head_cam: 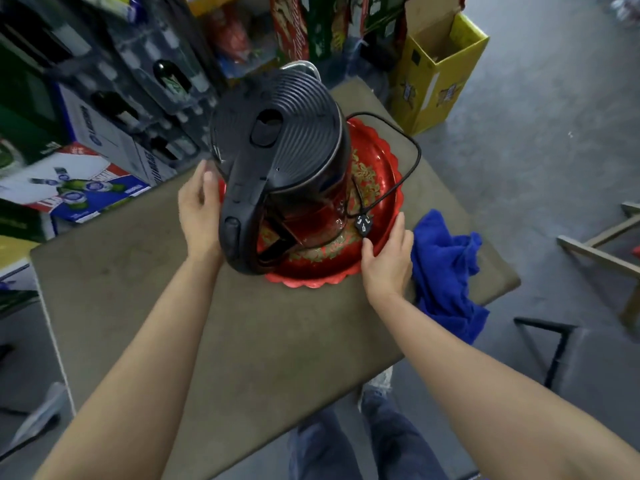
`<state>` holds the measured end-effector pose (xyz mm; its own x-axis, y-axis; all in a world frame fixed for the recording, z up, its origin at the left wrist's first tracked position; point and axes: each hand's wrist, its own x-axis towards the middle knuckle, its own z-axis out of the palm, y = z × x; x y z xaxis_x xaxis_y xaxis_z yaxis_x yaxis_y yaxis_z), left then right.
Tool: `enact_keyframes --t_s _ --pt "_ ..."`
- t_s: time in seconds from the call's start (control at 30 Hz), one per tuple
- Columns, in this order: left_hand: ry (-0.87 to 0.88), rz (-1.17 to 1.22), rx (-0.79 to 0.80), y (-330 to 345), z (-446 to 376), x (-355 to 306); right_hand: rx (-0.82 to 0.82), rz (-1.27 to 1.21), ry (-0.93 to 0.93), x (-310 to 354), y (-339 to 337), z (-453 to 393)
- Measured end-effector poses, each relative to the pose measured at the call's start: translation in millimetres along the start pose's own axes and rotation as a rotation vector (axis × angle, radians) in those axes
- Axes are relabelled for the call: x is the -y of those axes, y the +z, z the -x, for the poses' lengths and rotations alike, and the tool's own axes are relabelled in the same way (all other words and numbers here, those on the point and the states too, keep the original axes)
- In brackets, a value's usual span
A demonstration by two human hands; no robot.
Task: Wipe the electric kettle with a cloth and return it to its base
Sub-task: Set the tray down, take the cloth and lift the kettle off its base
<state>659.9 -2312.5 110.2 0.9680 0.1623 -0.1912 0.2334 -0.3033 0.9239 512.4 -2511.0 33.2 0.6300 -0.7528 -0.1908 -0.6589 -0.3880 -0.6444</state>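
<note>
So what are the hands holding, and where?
Both grip the red tray by its rim: the left hand on its left edge, the right hand on its right edge.

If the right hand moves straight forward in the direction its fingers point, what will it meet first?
Most likely the black power cord, which crosses the rim of the red tray just ahead of the fingertips. The right hand holds that rim; depth is uncertain.

I'm seeing soft, even, fairly bright light; shadows are faint. Floor (536, 133) at right is palest. Small glints sit on the kettle (277, 140) and tray (311, 282). Boxes (79, 181) at left smear with blur; the edges bend, wide-angle.
</note>
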Motion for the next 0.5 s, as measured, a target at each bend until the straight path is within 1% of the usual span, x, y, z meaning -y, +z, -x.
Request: enact_keyframes --t_s 0.07,0.1,0.13,0.17,0.23,0.33,0.4,0.5 --pt "0.022 0.225 -0.112 -6.4 40.2 -17.1 0.001 0.05 -0.023 0.7 -5.0 -3.0" --pt "0.08 0.291 -0.18 -11.6 64.4 -20.3 0.003 0.068 -0.033 0.8 -6.9 -4.6" --pt "0.14 0.32 -0.192 -15.5 89.9 -26.2 0.01 0.084 -0.04 0.9 -8.9 -5.6" --pt "0.193 0.296 -0.167 -15.7 111.5 -28.3 0.022 0.097 -0.045 0.8 -10.7 -5.9" --pt "0.305 0.16 -0.121 -9.1 131.5 -23.2 0.047 0.114 -0.059 -0.5 -14.0 -6.1" --pt "0.384 0.081 -0.098 8.6 137.4 -21.3 0.065 0.133 -0.087 -2.5 -17.7 -6.2" --pt "0.413 0.108 -0.153 17.1 138.6 -27.3 0.065 0.149 -0.102 -2.7 -20.0 -6.5" --pt "0.42 0.193 -0.181 21.1 130.8 -34.9 0.063 0.195 -0.127 -1.7 -21.4 -6.1"
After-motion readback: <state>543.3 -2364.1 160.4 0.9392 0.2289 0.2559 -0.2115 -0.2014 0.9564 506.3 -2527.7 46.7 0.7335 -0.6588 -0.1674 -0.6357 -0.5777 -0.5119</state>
